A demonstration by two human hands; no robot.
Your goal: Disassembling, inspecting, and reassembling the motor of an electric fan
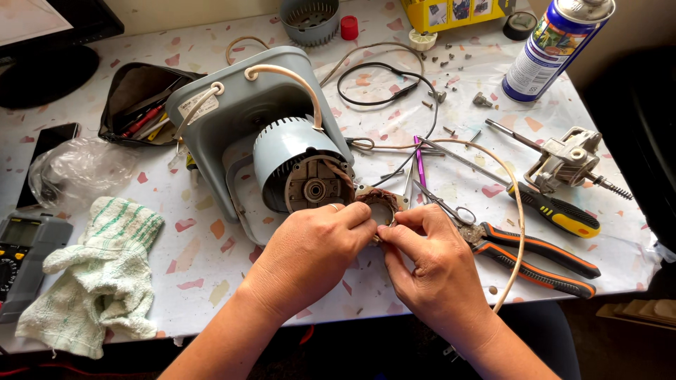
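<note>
A head-worn camera looks down at a desk (211, 267) covered in a speckled sheet, where a person works on a taken-apart electric appliance. Both hands meet at the middle near the front edge. The left hand (310, 250) and the right hand (429, 260) pinch a small round motor winding (380, 204), a metal ring wrapped in copper-brown wire, which lies on the desk just in front of the open motor (306, 169). The fingers of both hands are closed on the ring's lower edge, thumbs and fingertips pressed together there; what exactly sits between the fingertips is too small to tell.

The motor sits in a pale blue-grey housing (239, 105) tipped on its side, its end uncovered so the bearing plate shows. A cream cable (517, 211) loops from the housing across the desk and past the right wrist.

Judging by the layout, disassembly is well along: the winding is out, a metal gear unit (563, 162) lies apart at the right, and loose screws (451, 63) are scattered at the back. Nothing looks reassembled.

Just right of the hands lie orange-handled pliers (535, 253), scissors (443, 204) and a yellow-handled screwdriver (556, 207). A spray can (556, 49) stands far right, a cloth (105, 274) lies left, beside a meter (21, 253) and an open tool pouch (137, 102)
</note>
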